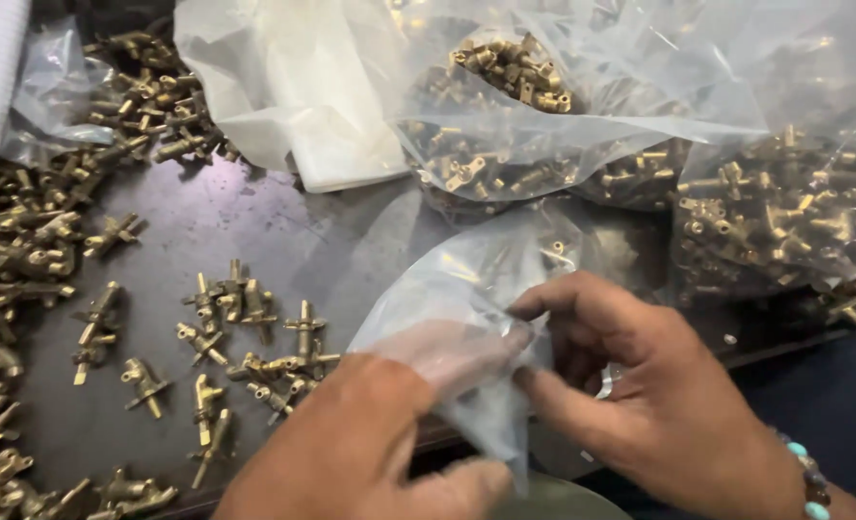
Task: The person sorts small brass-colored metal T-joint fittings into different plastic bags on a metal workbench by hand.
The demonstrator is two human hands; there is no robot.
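Both my hands grip a small clear plastic bag near the table's front edge. My left hand has its fingers tucked inside the bag's mouth, seen through the film. My right hand pinches the bag's other side between thumb and fingers; a beaded bracelet sits on its wrist. Several loose brass valve fittings lie on the dark metal table just left of my left hand.
A long heap of brass fittings runs down the left edge. Large clear bags full of fittings stand at the back and right, one open on top. An empty folded plastic bag lies at the back centre.
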